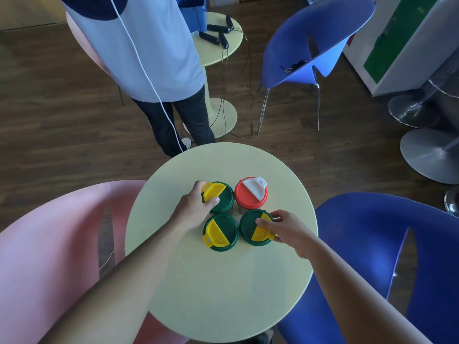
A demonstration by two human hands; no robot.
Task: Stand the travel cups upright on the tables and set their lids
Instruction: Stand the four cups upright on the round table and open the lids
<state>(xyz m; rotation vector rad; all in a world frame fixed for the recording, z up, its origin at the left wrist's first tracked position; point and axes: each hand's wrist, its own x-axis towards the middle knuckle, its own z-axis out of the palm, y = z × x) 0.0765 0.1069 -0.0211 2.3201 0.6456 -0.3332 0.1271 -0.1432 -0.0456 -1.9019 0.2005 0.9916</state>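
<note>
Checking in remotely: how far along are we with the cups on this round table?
Done, by the look of it: four cups stand upright in a cluster on the near table, all lidded, including the untouched red lid and front green lid. In hand: the left hand grips the back-left green lid, and the right hand pinches the right green lid. Left: confirming that both are seated; the far table shows no cups.

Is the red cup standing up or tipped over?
Standing up. The red cup shows its round lid facing straight up, with its white flap on top.
</note>
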